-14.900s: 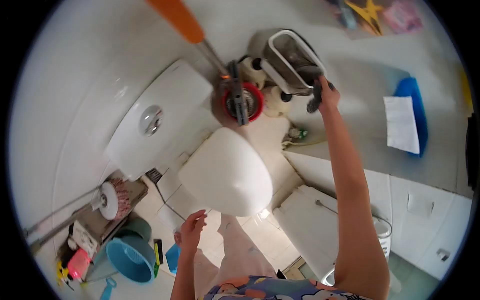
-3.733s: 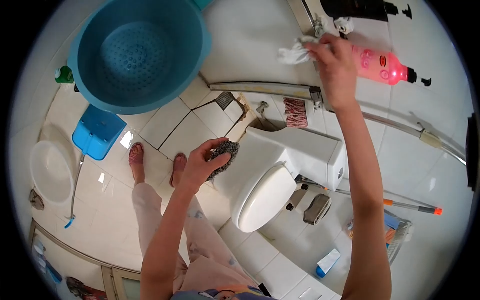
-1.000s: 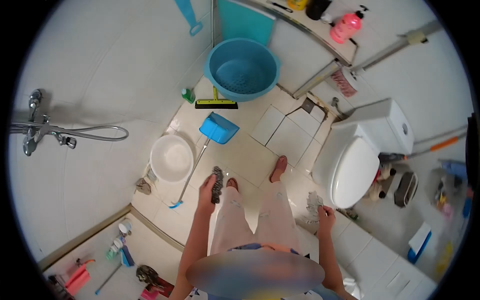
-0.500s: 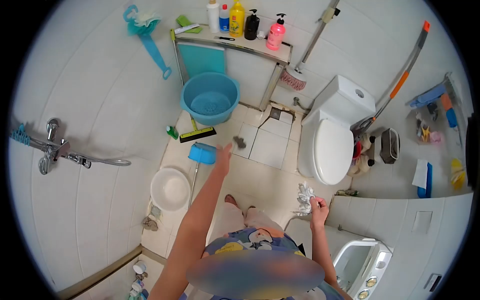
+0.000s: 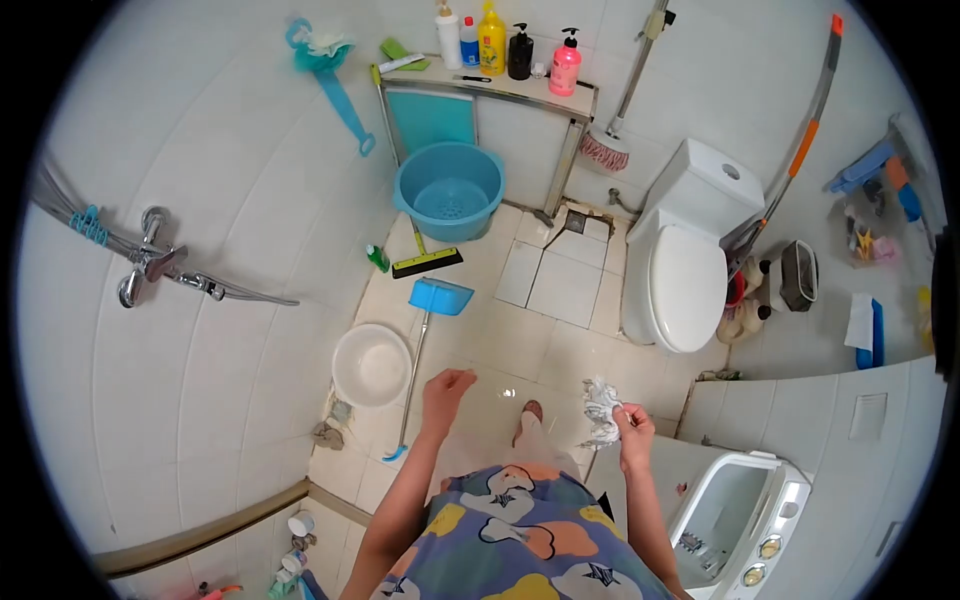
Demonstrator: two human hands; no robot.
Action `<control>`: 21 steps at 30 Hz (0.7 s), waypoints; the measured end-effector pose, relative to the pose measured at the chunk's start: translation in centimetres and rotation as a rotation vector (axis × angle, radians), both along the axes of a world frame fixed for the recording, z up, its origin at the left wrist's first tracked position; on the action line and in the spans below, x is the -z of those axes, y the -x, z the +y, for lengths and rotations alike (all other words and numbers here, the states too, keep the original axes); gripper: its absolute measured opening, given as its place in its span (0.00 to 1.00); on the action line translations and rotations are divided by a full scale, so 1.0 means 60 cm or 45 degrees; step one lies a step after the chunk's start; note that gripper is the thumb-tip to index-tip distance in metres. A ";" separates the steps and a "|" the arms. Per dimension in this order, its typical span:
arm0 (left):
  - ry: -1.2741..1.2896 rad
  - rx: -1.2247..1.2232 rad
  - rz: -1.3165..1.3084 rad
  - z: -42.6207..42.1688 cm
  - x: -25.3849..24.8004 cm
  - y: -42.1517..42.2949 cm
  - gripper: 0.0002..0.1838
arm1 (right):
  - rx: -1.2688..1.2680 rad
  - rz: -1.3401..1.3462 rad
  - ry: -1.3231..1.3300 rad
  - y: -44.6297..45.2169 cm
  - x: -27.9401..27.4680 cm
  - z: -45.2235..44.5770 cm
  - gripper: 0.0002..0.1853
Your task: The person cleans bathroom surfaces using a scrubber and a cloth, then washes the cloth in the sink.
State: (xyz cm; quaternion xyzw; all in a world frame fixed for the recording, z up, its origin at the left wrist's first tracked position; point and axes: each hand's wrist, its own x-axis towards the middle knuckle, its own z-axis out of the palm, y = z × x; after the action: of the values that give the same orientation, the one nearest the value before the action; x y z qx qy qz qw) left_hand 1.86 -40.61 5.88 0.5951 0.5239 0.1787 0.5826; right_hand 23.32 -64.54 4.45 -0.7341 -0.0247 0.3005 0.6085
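Observation:
My right hand [image 5: 634, 432] is closed on a crumpled white-and-grey piece [image 5: 601, 412], which hangs from the fingertips; whether it is cloth or plastic I cannot tell. In front of my body, my left hand [image 5: 447, 395] has its fingers drawn together, and anything between them is hidden. Nearest to it, on the left, is a long-handled tool with a blue head [image 5: 440, 297], its handle running down the floor. A white basin [image 5: 371, 366] stands beyond that handle, by the wall.
A blue tub [image 5: 450, 190] and a yellow-black squeegee [image 5: 427, 263] lie ahead. Several bottles line the ledge [image 5: 530, 92]. The toilet [image 5: 688, 290] stands at the right, with a white washing machine [image 5: 730, 530] nearer me. Loose tiles [image 5: 565, 288] cover part of the floor.
My left hand has drawn back from beside the blue-headed tool toward my body. A dark clump or shadow on the tiles no longer shows. My right hand keeps the crumpled piece; the view has shifted.

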 end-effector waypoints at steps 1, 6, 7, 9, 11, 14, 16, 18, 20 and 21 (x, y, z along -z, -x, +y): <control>0.020 -0.043 -0.107 -0.003 0.008 0.033 0.12 | 0.002 -0.029 -0.009 0.016 -0.006 -0.004 0.05; -0.023 -0.055 -0.100 0.013 -0.021 0.184 0.12 | 0.042 -0.074 0.031 0.123 -0.024 -0.016 0.05; 0.054 -0.069 -0.208 0.016 -0.019 0.215 0.11 | 0.045 -0.047 0.027 0.147 -0.025 -0.016 0.05; -0.057 -0.067 -0.141 0.021 -0.031 0.267 0.10 | 0.038 -0.035 0.019 0.191 -0.022 -0.011 0.05; -0.053 -0.137 -0.161 0.020 -0.035 0.319 0.08 | 0.080 -0.006 -0.003 0.233 -0.039 0.000 0.04; 0.014 -0.183 0.001 0.024 -0.030 0.385 0.09 | 0.112 -0.078 0.065 0.256 -0.042 -0.014 0.04; 0.045 -0.211 -0.015 0.032 -0.014 0.409 0.10 | 0.179 -0.108 0.093 0.255 -0.041 -0.031 0.04; 0.067 -0.211 -0.063 0.042 0.010 0.419 0.10 | 0.293 -0.090 0.095 0.245 -0.057 -0.057 0.05; 0.029 -0.192 -0.023 0.061 0.023 0.403 0.11 | 0.352 -0.043 0.076 0.227 -0.063 -0.080 0.06; 0.011 -0.184 -0.004 0.068 0.025 0.386 0.11 | 0.386 -0.048 0.032 0.215 -0.061 -0.089 0.06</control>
State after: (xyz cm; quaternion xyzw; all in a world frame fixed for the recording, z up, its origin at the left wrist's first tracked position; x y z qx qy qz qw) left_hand -21.30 -36.55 4.38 0.5529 0.5654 0.2192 0.5715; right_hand 10.39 -69.86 8.13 -0.7424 0.0788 0.1916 0.6371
